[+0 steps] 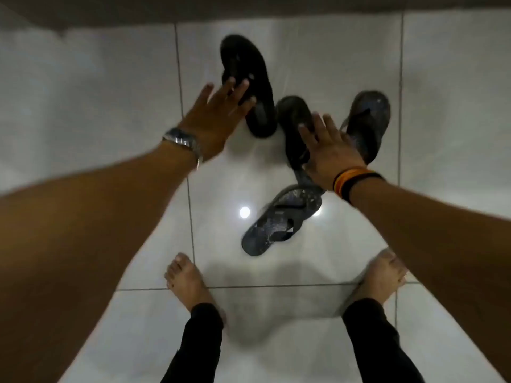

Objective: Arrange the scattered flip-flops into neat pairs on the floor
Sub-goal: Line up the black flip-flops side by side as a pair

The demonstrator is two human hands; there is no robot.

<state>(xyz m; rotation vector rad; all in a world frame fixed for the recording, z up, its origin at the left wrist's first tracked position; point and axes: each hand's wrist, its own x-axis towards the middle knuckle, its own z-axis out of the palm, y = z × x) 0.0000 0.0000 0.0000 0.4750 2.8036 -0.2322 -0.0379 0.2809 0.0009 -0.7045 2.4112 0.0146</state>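
Glossy white tiled floor [96,92], four flip-flops and two bare feet on it.

Crossed by thin dark grout lines, with a bright round light reflection [244,212] near centre. Upper centre: black flip-flop [257,87] lying lengthwise. Just below and right of it, a second black flip-flop [294,125], the two nearly touching at their ends. Right of centre: grey, scuffed flip-flop [367,120], straps up. Lower centre: patterned grey flip-flop [282,219], slanted, straps up. Bottom of frame: left bare foot [185,280] and right bare foot [378,275], planted well apart.
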